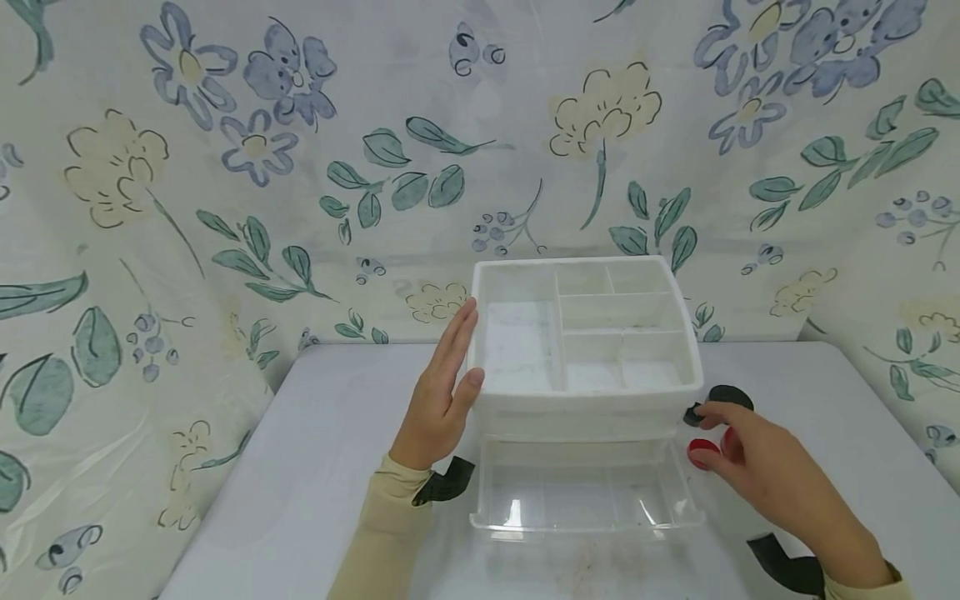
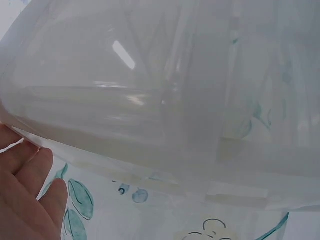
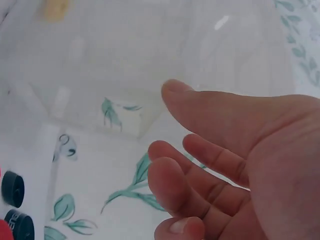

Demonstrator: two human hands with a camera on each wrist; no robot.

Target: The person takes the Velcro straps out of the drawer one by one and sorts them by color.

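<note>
A white plastic organizer (image 1: 592,404) with several open top compartments stands at the back of the table. Its clear bottom drawer (image 1: 585,500) is pulled out toward me. My left hand (image 1: 442,392) lies flat with straight fingers against the organizer's left side; the left wrist view shows that hand (image 2: 25,200) at the translucent wall (image 2: 150,100). My right hand (image 1: 772,475) hovers by the organizer's right front corner with loosely curled fingers that hold nothing, as the right wrist view of the hand (image 3: 240,165) confirms. Small black caps (image 1: 729,397) and a red piece (image 1: 703,454) lie by its fingertips.
The white table (image 1: 315,467) is backed and flanked by a floral cloth (image 1: 225,208). In the right wrist view the small black caps (image 3: 12,187) sit on the surface beyond the fingers. Black straps (image 1: 446,482) show at both wrists.
</note>
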